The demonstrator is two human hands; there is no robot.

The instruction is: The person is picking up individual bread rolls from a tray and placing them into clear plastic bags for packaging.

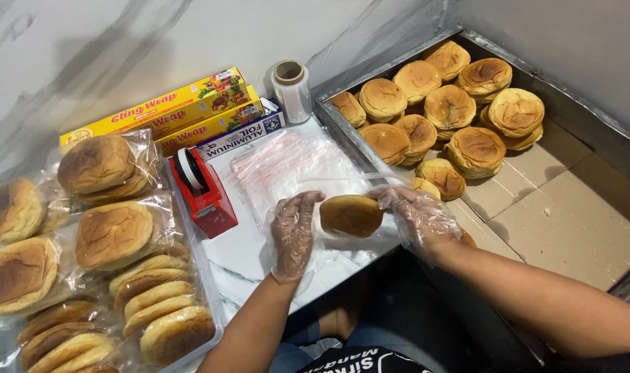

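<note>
A round brown bun (351, 215) sits inside a clear plastic bag (342, 185) held between both hands over the white counter's front edge. My left hand (292, 233), in a thin clear glove, grips the bag's left side next to the bun. My right hand (417, 215), also gloved, pinches the bag's right edge. Beneath and behind lies a stack of flat clear bags (290, 166).
A metal tray (577, 110) lined with cardboard holds several loose buns (449, 107) at the right. Bagged buns (114, 235) pile up at the left. A red tape dispenser (203, 191), boxes of wrap and foil (183, 114) and a film roll (291, 90) stand at the back.
</note>
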